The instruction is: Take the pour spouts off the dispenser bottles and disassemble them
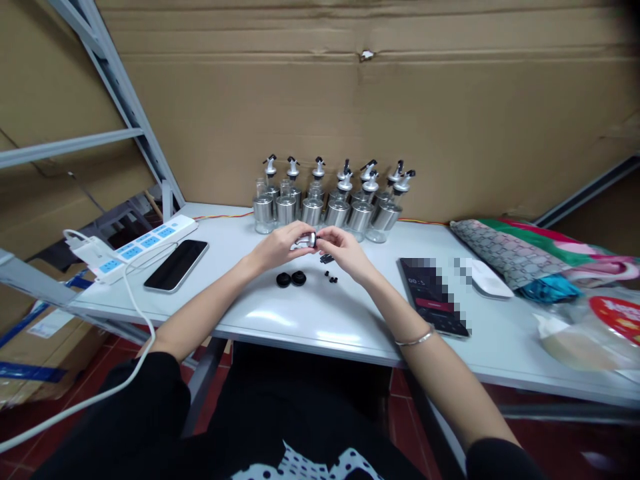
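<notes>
Above the middle of the table, my left hand (277,248) is closed around a silver bottle pourer spout (305,240) that lies on its side. The fingertips of my right hand (346,252) pinch the dark end of the same spout; what exactly they grip there is partly hidden. Just below my right fingers is a small black piece (326,259). Two round black stoppers (299,278) lie side by side on the table, with several tiny black parts (332,278) to their right. Behind my hands stand glass bottles with steel sleeves (337,212), several topped with silver-and-black pourers.
On the left are a power strip (150,243) with a white cable and a phone (177,266). A second phone (434,297), a white device (484,277), folded fabric (510,250) and a tape roll (585,340) lie right. Cardboard (300,93) walls the back.
</notes>
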A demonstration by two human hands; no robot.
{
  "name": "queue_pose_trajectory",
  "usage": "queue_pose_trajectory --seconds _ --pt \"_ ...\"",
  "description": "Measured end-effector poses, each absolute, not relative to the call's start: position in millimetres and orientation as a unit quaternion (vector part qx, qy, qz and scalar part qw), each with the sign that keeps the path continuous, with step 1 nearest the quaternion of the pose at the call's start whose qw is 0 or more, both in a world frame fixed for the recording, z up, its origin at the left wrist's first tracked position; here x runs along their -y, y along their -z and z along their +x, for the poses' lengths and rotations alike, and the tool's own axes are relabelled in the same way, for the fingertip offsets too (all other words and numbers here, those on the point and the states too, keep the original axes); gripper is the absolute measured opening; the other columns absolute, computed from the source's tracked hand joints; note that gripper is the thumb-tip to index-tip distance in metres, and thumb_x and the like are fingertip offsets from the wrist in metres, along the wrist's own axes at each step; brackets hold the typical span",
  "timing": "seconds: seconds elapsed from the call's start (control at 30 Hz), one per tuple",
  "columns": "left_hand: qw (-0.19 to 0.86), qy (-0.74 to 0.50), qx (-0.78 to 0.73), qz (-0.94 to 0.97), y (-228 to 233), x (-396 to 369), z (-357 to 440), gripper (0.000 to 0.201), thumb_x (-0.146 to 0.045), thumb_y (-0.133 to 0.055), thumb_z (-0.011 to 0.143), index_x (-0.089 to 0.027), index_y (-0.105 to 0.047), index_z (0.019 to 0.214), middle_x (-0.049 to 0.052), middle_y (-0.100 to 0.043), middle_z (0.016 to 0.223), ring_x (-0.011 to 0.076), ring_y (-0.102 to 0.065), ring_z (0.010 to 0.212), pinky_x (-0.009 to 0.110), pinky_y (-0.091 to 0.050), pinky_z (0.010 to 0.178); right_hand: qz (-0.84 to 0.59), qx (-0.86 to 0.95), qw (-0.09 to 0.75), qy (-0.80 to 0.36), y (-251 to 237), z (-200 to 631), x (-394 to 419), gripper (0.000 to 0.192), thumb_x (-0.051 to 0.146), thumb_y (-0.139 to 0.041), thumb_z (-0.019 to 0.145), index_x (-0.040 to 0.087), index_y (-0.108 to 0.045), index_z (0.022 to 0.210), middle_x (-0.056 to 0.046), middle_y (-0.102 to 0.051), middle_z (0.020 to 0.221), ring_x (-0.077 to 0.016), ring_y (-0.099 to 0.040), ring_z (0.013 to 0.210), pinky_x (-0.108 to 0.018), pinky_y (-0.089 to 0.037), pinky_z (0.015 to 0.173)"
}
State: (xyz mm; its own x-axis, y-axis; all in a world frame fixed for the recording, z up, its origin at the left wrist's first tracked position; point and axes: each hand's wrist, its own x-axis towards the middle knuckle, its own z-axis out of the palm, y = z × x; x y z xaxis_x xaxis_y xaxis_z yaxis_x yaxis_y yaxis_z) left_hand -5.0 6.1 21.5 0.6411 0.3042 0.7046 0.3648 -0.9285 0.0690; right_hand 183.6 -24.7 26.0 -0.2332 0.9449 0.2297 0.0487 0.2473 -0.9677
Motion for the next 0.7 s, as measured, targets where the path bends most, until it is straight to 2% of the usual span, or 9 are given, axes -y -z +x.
queue_pose_trajectory --seconds 0.17,0.33,0.43,0.6,0.7 --pt "0.025 0.368 0.189 -0.910 -22.1 -6.5 -5.9 0.029 -0.031 -0.057 0.088 -0.013 -0.052 0.110 0.010 -0.064 0.097 0.0160 -0.063 0.086 0.027 -0.052 0.075 -0.398 0.635 0.462 -0.474 -24.0 183.0 24.5 0.024 0.038 -0.065 0.069 0.020 -0.055 0.081 0.000 -0.065 0.070 -0.0146 -0.064 0.068 -0.030 -0.049 0.066" --pt "0.035 0.386 0.163 -0.907 -24.9 -5.7 -5.1 0.026 -0.031 -0.059 0.087 -0.013 -0.054 0.106 0.010 -0.064 0.096 0.0158 -0.063 0.088 0.027 -0.052 0.076 -0.405 0.635 0.476 -0.454 -22.9 181.2 24.5 0.028 0.037 -0.067 0.065 0.021 -0.055 0.084 0.001 -0.063 0.075 -0.0135 -0.059 0.068 -0.029 -0.047 0.062" --pt "0.047 0.404 0.155 -0.900 -24.9 -5.9 -5.1 0.026 -0.031 -0.060 0.087 -0.013 -0.054 0.105 0.010 -0.065 0.095 0.0157 -0.063 0.087 0.027 -0.053 0.076 -0.399 0.634 0.484 -0.453 -23.6 180.2 25.3 0.029 0.036 -0.068 0.064 0.021 -0.056 0.086 0.001 -0.064 0.078 -0.0138 -0.060 0.071 -0.029 -0.048 0.064" --pt "0.068 0.435 0.156 -0.884 -23.4 -6.0 -5.4 0.027 -0.034 -0.062 0.085 -0.015 -0.056 0.104 0.010 -0.065 0.098 0.0166 -0.064 0.091 0.029 -0.054 0.081 -0.387 0.625 0.482 -0.476 -25.1 180.4 26.7 0.030 0.035 -0.069 0.064 0.020 -0.059 0.088 0.000 -0.066 0.078 -0.0142 -0.061 0.072 -0.032 -0.050 0.071" --pt "0.050 0.458 0.159 -0.873 -25.2 -4.7 -4.9 0.024 -0.032 -0.062 0.085 -0.015 -0.058 0.102 0.011 -0.065 0.101 0.0170 -0.064 0.096 0.030 -0.053 0.085 -0.377 0.636 0.487 -0.464 -24.4 180.5 26.4 0.030 0.038 -0.067 0.068 0.020 -0.060 0.091 0.000 -0.066 0.074 -0.0151 -0.062 0.072 -0.032 -0.050 0.070"
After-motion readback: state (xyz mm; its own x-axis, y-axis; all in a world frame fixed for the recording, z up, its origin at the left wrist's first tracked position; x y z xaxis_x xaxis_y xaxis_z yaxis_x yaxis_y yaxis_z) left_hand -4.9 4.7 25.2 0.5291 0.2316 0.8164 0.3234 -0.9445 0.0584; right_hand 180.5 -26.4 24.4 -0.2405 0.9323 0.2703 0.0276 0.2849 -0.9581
